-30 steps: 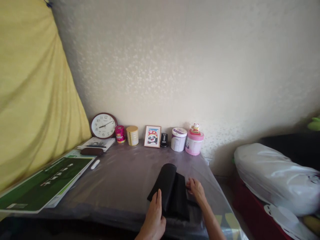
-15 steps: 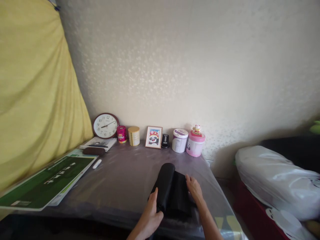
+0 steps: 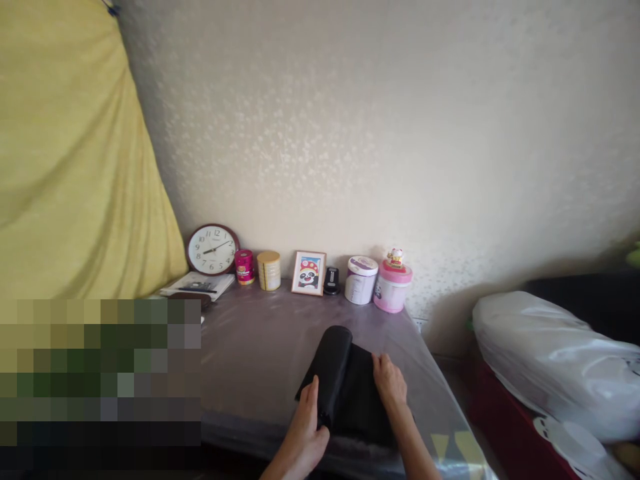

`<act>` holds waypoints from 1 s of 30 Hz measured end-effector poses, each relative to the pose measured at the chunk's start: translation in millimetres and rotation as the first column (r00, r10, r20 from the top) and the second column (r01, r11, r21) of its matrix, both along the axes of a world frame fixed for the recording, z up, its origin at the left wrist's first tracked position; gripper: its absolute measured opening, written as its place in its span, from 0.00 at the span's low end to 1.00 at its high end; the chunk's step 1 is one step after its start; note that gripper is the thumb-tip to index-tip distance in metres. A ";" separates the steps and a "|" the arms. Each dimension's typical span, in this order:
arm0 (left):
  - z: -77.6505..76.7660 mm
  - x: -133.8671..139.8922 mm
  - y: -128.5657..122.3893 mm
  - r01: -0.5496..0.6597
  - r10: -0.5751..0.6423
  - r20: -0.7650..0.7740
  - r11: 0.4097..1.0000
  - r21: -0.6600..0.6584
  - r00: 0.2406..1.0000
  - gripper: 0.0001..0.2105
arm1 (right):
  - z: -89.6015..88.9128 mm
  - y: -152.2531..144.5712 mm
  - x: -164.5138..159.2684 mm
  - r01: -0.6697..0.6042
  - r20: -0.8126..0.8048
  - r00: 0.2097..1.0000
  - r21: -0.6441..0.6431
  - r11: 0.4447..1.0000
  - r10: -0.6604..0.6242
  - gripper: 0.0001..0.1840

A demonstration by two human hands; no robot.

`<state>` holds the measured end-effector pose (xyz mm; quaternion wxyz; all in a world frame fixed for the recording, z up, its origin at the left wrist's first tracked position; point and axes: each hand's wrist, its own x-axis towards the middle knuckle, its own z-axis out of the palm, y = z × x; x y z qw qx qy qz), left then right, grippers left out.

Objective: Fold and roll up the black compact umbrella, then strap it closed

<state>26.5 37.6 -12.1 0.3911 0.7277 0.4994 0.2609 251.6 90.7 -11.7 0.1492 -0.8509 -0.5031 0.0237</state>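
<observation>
A black rolled sheet [image 3: 334,373] lies near the front of the table, with a loose flap spread out to its right. I cannot tell what it is made of. My left hand [image 3: 305,427] is closed around the near end of the roll, fingers along its left side and thumb at the end. Pinched in the fingers of my right hand [image 3: 390,381] is the flap's right edge; part of the flap is hidden under that hand and wrist.
Along the wall stand a clock [image 3: 213,249], a pink can [image 3: 245,267], a yellow-lidded can [image 3: 269,271], a framed panda picture [image 3: 309,273], a black item [image 3: 331,281] and two tubs [image 3: 361,281]. White plastic bag [image 3: 545,353] lies right of the table. The lower left is pixelated.
My right hand has shifted slightly right with the flap's edge, and the flap shows a little wider beside the roll. My left hand still grips the roll.
</observation>
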 end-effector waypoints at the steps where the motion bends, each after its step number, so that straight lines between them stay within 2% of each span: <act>1: -1.3 1.4 -0.4 0.003 -0.003 0.000 1.000 0.009 1.000 0.41 | 1.5 -0.2 0.9 -0.006 -0.021 1.000 0.013 1.000 0.006 0.19; 8: -3.3 3.9 -3.0 0.007 -0.006 -0.046 0.999 0.035 0.999 0.42 | 2.8 -1.3 3.9 -0.049 -0.096 0.994 0.024 0.999 0.051 0.16; 11: -5.5 2.4 -1.4 0.003 -0.002 -0.039 0.999 0.033 0.999 0.43 | 4.8 0.1 9.1 -0.050 -0.111 0.992 0.083 0.995 0.060 0.15; 14: -9.6 1.7 0.1 0.007 -0.006 -0.014 0.999 0.048 1.000 0.43 | 12.2 8.5 18.3 -0.133 -0.204 0.964 0.190 0.973 0.171 0.15; 16: -12.0 1.6 0.6 0.010 -0.010 0.003 0.998 0.058 1.000 0.42 | 18.4 17.0 23.9 -0.196 -0.273 0.929 0.213 0.957 0.251 0.14; 21: -12.4 0.7 0.1 0.011 -0.011 0.001 0.999 0.044 1.000 0.42 | 25.8 37.2 29.7 -0.309 -0.434 0.828 0.174 0.935 0.354 0.11; 25: -10.5 -0.6 0.0 0.020 -0.019 -0.010 0.999 0.030 1.000 0.42 | 22.4 45.2 32.3 -0.350 -0.559 0.756 0.096 0.932 0.341 0.11; 30: -12.6 -1.2 1.2 0.030 -0.030 -0.018 0.999 0.025 0.999 0.42 | 19.6 48.2 39.0 -0.356 -0.621 0.715 0.072 0.932 0.322 0.10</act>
